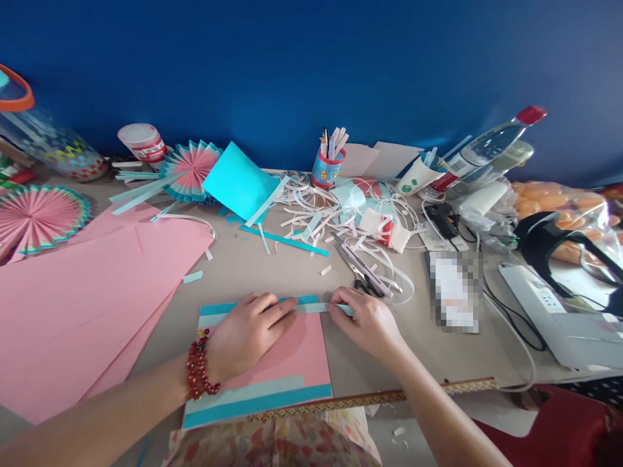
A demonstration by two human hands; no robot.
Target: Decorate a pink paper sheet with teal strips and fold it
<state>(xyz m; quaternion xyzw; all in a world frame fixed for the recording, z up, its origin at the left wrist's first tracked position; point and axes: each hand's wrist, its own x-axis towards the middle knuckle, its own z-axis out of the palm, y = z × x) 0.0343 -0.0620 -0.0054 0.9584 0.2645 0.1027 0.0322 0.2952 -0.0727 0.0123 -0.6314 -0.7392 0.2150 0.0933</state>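
A pink sheet of paper (296,353) with blue and pale green bands along its top and bottom edges lies before me on the table. My left hand (248,337) rests flat on its upper part, fingers stretched along the top band and holding nothing. A pale paper strip (312,308) runs from under those fingertips past the sheet's right edge. Its right end is pinched between the thumb and fingers of my right hand (365,318). Just beyond that hand lie scissors (360,275) and a pale lilac cutter-like tool (372,272), partly overlapping.
Large pink sheets (87,298) cover the left side, near folded paper fans (41,217). Paper scraps (311,211), a bright blue sheet (241,181) and a pen cup (328,165) stand or lie behind. A phone-like object (455,292), bottle (496,146) and power strip (540,292) are on the right.
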